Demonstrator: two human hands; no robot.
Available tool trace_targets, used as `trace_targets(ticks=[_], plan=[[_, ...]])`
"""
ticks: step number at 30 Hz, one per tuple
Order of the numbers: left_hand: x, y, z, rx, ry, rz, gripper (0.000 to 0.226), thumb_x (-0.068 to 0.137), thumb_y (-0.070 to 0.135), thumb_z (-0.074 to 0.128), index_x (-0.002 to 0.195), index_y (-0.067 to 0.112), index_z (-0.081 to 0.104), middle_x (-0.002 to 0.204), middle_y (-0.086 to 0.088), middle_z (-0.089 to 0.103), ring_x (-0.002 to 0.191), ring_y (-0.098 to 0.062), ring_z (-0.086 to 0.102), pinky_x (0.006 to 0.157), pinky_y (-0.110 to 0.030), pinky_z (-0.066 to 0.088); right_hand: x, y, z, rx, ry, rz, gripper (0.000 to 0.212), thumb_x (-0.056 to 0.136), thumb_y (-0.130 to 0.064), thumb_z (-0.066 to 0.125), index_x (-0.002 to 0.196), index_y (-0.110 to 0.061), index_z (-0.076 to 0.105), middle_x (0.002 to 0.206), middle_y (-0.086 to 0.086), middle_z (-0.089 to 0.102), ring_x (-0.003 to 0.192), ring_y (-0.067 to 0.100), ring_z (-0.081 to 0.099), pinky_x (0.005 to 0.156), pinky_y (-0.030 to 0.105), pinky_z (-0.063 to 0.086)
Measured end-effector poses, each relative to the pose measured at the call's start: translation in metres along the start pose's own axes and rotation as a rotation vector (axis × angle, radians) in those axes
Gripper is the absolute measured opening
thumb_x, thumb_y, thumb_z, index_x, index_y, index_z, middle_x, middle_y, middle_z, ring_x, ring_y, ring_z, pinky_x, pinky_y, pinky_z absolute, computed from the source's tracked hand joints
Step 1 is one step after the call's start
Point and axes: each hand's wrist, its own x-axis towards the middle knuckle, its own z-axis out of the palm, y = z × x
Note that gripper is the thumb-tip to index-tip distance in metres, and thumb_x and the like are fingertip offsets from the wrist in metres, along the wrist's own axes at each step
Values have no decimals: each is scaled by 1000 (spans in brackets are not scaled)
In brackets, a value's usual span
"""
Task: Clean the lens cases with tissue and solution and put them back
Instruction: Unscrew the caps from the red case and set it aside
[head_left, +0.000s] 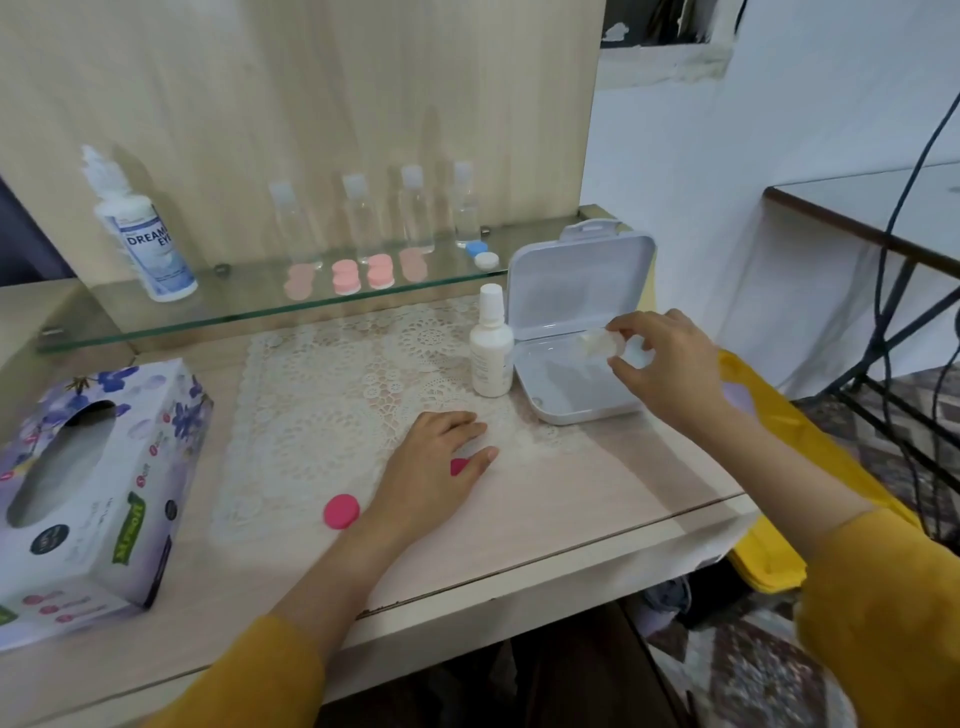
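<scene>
My right hand pinches a clear lens case body over the open white storage box at the right of the desk. My left hand rests flat on the lace mat, its fingers over one pink cap. A second pink cap lies loose to the left of that hand. A small white solution bottle stands upright just left of the box. The flowered tissue box sits at the desk's left edge.
A glass shelf at the back carries a large solution bottle, several clear travel bottles, pink lens cases and a blue-and-white case. A dark table and cables stand at the right.
</scene>
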Motion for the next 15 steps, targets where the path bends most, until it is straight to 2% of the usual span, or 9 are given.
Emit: trace_targets(ticks=[3,6,10,15], plan=[[0,-1,1,-5,-1,7,38,89,35,56,121,16,59,128,4,54,121,-11,39,98,-10,18,0,-1,9,-42,48,-90,30,62,4,72,89,-8,67,77,3,67,67,30,53,53,26,35],[0,-3,1,-12,1,12,38,89,35,56,121,16,59,128,6,54,121,-10,39,98,-10,19,-2,-1,15,-67,80,-157,32,58,8,70,86,-7,66,75,2,67,62,25,48,49,23,32],[0,-3,2,-17,4,15,37,89,35,56,121,17,59,128,6,54,120,-9,39,97,-10,20,-5,1,20,-56,66,-173,32,58,8,68,86,-7,66,77,2,66,71,13,38,49,16,20],[0,-3,2,-16,4,13,38,89,35,55,121,17,59,129,7,53,120,-9,39,96,-10,20,-8,3,25,-40,82,-182,31,59,8,65,86,-7,67,78,4,67,74,14,35,49,23,28]])
